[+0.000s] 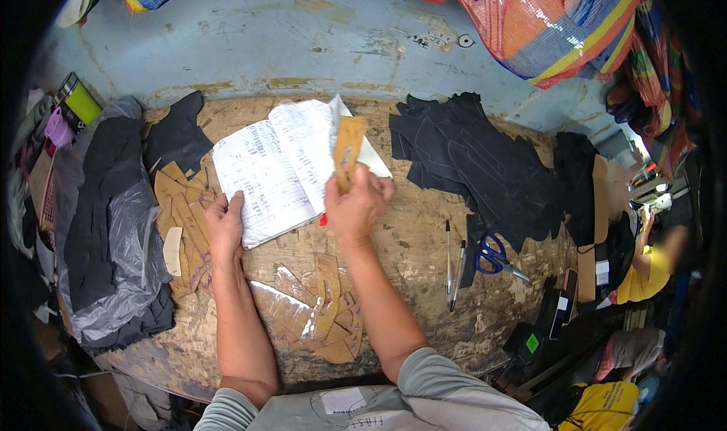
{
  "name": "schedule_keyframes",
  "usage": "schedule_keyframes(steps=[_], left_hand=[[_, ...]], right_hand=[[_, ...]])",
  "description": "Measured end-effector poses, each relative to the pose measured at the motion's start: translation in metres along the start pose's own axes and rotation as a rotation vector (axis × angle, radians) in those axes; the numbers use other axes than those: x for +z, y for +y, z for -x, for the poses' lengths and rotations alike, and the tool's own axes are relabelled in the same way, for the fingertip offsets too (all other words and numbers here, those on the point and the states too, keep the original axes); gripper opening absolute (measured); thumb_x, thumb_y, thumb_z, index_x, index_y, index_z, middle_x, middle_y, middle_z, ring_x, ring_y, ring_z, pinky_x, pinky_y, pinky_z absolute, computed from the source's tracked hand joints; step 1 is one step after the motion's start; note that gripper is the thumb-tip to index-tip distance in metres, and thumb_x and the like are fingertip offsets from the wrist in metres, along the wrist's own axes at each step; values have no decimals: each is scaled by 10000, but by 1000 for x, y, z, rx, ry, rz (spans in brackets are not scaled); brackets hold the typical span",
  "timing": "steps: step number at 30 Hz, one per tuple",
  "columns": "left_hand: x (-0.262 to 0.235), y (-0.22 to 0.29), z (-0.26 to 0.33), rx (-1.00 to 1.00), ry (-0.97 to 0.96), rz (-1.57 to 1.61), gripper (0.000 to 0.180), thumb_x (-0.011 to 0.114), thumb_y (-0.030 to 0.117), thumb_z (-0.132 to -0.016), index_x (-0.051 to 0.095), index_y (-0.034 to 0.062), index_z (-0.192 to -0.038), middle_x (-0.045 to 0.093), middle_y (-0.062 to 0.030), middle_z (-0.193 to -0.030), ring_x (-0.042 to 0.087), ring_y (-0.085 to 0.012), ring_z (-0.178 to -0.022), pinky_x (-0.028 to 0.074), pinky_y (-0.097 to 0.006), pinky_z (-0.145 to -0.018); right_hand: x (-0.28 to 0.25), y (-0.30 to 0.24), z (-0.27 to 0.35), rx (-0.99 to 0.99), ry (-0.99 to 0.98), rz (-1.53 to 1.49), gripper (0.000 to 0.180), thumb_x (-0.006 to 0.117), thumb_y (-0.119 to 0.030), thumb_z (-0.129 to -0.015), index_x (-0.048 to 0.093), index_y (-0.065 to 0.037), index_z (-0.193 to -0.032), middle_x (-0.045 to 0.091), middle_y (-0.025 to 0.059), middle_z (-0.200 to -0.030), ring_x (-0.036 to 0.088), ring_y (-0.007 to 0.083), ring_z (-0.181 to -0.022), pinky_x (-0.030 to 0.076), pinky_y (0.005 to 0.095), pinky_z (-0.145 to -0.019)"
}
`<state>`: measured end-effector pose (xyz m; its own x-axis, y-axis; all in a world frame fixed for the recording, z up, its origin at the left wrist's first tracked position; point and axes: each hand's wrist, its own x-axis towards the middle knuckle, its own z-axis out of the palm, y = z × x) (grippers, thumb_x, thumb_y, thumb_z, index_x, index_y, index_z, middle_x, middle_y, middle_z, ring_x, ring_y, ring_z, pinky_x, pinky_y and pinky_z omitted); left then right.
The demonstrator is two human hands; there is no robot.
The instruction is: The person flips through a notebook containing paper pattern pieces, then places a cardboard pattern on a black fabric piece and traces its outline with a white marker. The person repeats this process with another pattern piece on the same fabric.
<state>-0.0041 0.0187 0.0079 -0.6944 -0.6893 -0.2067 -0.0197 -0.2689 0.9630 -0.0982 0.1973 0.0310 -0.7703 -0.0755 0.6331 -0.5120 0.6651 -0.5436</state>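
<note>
An open notebook (261, 177) with handwritten pages lies tilted on the wooden table, one right-hand leaf lifted. My left hand (226, 228) grips its lower left edge, thumb on the page. Over the notebook's right side, my right hand (356, 210) is closed on a narrow brown cardboard pattern piece (348, 139), which points away from me. Whether those fingers also pinch the lifted leaf is unclear. Between my forearms lies a pile of brown pattern pieces (327, 298), partly under shiny clear plastic. More cardboard pattern pieces (182, 211) are heaped beside my left hand.
Black material pieces (477, 154) with pale outlines are stacked at right. Blue-handled scissors (492, 255) and pens (448, 260) lie nearer me. Clear plastic with black material (132, 226) covers the left side. A wall (303, 45) bounds the back; another person in yellow (647, 268) is far right.
</note>
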Motion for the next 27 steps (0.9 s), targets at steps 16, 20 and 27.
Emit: schedule_keyframes(steps=[16,20,27], left_hand=[[-1,1,-3,-14,82,44,375,550,265,-926,602,-96,-1010,659,-127,-895,619,-137,-718,498,-255,-631],[2,5,-1,-17,61,84,419,589,304,-903,602,-101,-1009,656,-133,-885,619,-143,-718,501,-262,-628],[4,7,0,-67,53,49,342,642,222,-866,610,-92,-998,662,-124,-879,619,-135,-706,490,-253,-615]], right_hand=[[14,-34,10,728,-69,-1286,234,659,60,-772,533,7,-962,623,71,-879,597,105,-760,492,221,-657],[6,2,-6,621,116,-1009,214,661,53,-765,521,10,-921,611,59,-840,577,100,-707,467,226,-633],[1,44,-9,609,42,-659,240,671,45,-723,541,32,-925,633,73,-829,605,118,-725,479,264,-643]])
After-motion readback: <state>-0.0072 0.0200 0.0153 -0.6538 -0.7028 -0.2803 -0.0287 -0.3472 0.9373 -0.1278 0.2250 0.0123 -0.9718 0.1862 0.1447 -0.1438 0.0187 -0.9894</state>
